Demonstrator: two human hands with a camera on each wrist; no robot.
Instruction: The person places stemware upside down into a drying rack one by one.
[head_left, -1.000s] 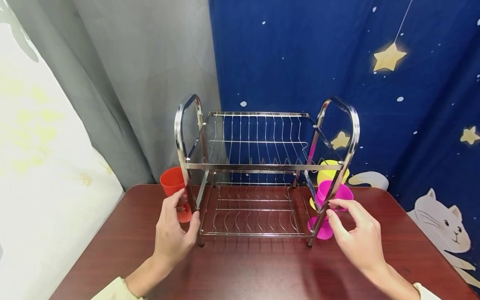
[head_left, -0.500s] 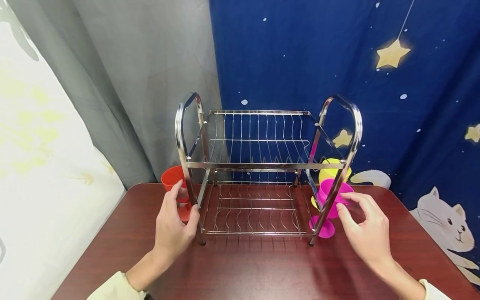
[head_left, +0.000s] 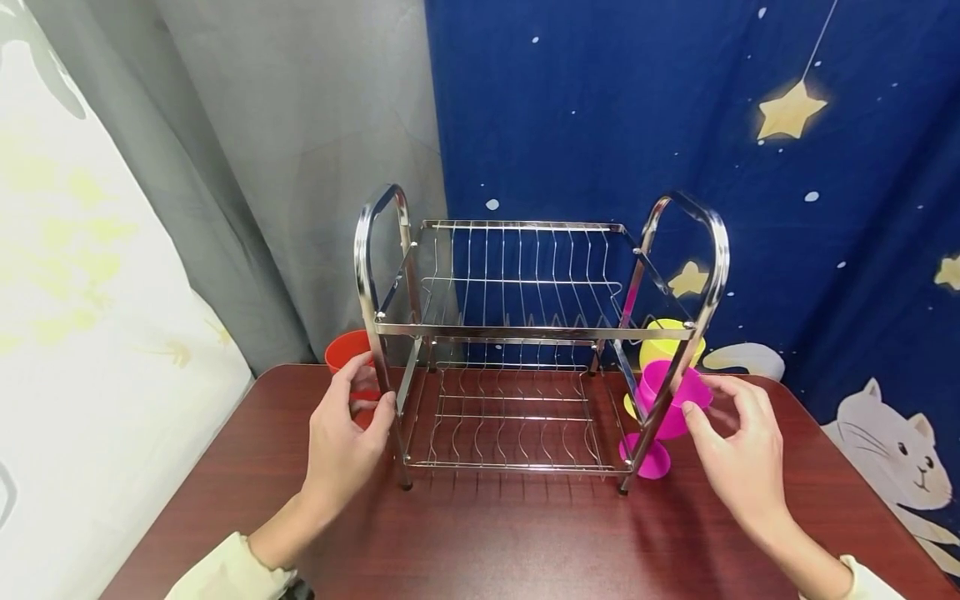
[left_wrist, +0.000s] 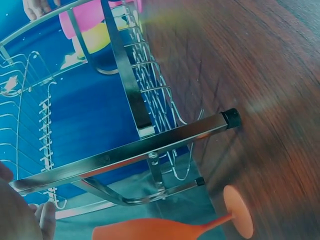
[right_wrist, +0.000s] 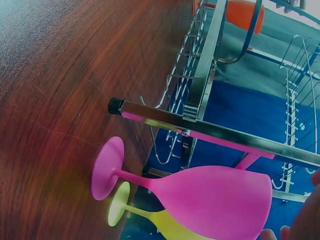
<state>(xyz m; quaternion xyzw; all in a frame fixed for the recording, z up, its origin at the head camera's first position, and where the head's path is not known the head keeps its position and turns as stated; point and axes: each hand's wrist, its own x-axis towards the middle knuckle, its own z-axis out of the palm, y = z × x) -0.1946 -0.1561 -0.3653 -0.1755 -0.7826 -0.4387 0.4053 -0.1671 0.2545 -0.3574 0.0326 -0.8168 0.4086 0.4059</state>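
Observation:
A two-tier chrome dish rack (head_left: 529, 333) stands on the table. My left hand (head_left: 341, 442) is at its left front post, thumb tip right at the metal and fingers spread toward the red goblet (head_left: 347, 347). That goblet, orange in the left wrist view, stands upright just outside the rack, partly hidden by the hand. On the other side, my right hand (head_left: 742, 446) has thumb and index finger apart at the rim of a magenta goblet (right_wrist: 215, 200). It stands upright beside the right post, in front of a yellow goblet (head_left: 667, 337).
The brown wooden table (head_left: 510, 542) runs under everything, with rounded far corners. A grey curtain (head_left: 300, 167) and a blue starry curtain (head_left: 600, 125) hang close behind the rack. Both shelves (head_left: 517, 283) are made of thin wires.
My right hand has moved from the right front post out to the magenta goblet. My left hand has shifted slightly up along the left post. The rack and goblets have stayed in place.

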